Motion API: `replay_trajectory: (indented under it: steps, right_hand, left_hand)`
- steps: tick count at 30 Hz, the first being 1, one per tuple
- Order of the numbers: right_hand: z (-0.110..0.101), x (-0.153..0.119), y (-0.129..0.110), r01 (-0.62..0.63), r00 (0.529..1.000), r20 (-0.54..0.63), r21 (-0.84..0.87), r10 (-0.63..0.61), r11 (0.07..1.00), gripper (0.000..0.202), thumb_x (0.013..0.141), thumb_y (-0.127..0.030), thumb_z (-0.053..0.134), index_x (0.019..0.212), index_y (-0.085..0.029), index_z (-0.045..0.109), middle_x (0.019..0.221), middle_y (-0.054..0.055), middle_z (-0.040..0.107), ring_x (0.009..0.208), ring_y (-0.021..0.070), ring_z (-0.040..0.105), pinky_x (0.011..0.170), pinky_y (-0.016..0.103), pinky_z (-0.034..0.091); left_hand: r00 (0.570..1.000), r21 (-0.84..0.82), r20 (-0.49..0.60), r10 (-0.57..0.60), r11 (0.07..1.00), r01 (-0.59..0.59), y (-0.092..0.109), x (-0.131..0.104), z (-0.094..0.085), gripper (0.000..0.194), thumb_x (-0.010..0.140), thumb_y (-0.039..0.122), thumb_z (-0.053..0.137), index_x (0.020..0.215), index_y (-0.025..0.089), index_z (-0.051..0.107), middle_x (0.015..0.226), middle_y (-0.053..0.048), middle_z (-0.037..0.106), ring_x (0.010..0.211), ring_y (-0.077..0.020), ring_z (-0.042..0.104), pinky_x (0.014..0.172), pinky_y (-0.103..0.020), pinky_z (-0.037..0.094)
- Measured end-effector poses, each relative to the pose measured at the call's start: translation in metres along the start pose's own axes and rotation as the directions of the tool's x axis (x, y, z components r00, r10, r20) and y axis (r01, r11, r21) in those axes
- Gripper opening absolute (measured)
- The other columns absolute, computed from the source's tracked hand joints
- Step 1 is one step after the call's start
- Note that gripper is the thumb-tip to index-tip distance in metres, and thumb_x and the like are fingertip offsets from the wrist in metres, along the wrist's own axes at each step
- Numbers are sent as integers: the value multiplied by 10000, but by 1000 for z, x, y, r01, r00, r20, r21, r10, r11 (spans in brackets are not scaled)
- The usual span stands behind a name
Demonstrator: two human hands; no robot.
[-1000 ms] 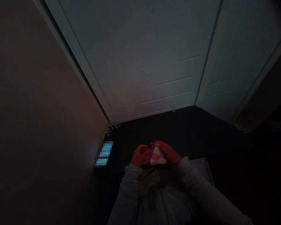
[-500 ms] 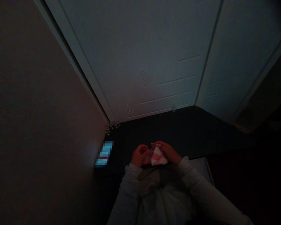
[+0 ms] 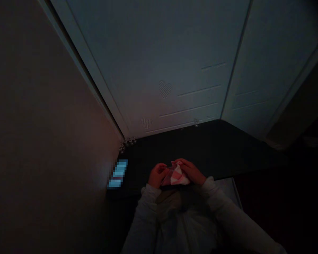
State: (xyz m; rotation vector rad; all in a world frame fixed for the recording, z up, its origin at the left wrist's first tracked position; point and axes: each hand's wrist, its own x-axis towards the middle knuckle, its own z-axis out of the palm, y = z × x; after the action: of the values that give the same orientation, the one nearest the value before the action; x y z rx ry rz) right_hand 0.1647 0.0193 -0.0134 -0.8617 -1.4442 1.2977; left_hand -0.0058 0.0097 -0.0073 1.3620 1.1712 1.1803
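1. Head view: the right hand (image 3: 193, 172) grips a pink-and-white patterned cloth (image 3: 178, 177) at the flat black table's (image 3: 209, 148) near edge.
2. The left hand (image 3: 157, 175) curls beside the cloth; from here, I can't tell what it grips.

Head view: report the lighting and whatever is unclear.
In the head view, light is dim, the lower right nearly black; in the head view, a bluish patch glows brightest, blocky with pixelation; in the head view, the cloth shows pale, but fine detail between left hand and right hand is murky.
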Motion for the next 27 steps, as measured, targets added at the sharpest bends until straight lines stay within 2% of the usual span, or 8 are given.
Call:
replay_trajectory:
  steps: [7,15,21,27]
  right_hand:
    - [-2,-3,-3,18,999,38,-23,-17,1000,285,743,-295,424,957,-162,558,985,53,577,898,175,516,788,298,386]
    - [0,-3,-2,61,997,61,-147,-53,987,309,736,-292,451,1008,-164,522,1032,68,554,953,192,493,847,333,359]
    - [2,-4,-6,63,998,39,-271,-55,960,304,755,-331,416,988,-167,522,938,53,562,820,165,513,728,293,407]
    - [4,-6,-8,62,998,20,-315,-59,947,304,789,-348,350,974,-173,515,803,21,546,698,131,493,625,247,403]
  left_hand:
    - [1000,-24,3,-12,1000,13,0,0,0,233,585,258,622,776,153,538,687,-2,555,663,-125,524,638,-248,394]
    - [1000,-10,6,6,1000,-6,-1,0,0,233,583,228,623,783,154,529,683,5,538,654,-115,513,640,-243,399]
    - [1000,10,-4,-13,1000,13,2,-1,2,260,553,241,644,772,150,537,664,7,535,629,-112,511,615,-239,398]
    - [999,-3,2,-41,999,41,0,-1,2,265,553,261,641,771,153,536,660,8,548,614,-115,518,599,-243,398]
